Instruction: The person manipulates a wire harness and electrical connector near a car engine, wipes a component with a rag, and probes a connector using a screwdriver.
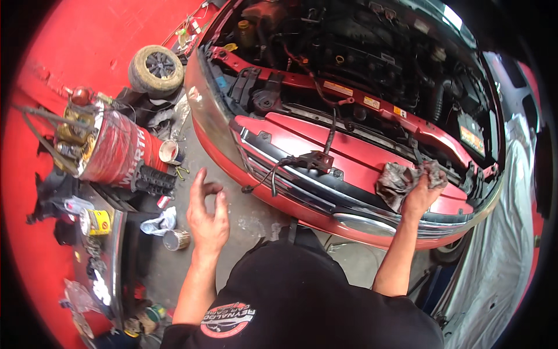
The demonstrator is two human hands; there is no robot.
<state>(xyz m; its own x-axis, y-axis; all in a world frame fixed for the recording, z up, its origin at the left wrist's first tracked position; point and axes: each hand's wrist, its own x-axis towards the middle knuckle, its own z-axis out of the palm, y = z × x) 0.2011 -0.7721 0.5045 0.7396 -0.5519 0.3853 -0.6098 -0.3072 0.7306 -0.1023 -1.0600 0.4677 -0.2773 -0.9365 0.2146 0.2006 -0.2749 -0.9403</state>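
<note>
My right hand (423, 195) is closed on a crumpled grey rag (397, 181), which rests against the right part of a red front panel (290, 138) on a car with its engine bay exposed. My left hand (207, 218) hangs in the air left of the front bumper, its fingers apart and nothing in them. Across the middle of the panel lies a black latch bracket (317, 161) with a cable. Below the panel runs the chrome and black grille (302, 189). Part of the rag is hidden by my right fingers.
To the left stand a red drum (119, 142) and a wheel with a tyre (157, 68). A yellow can (96, 222) and an open tin (176, 239) are nearer me. At the right, a grey sheet (504, 232) covers something beside the car.
</note>
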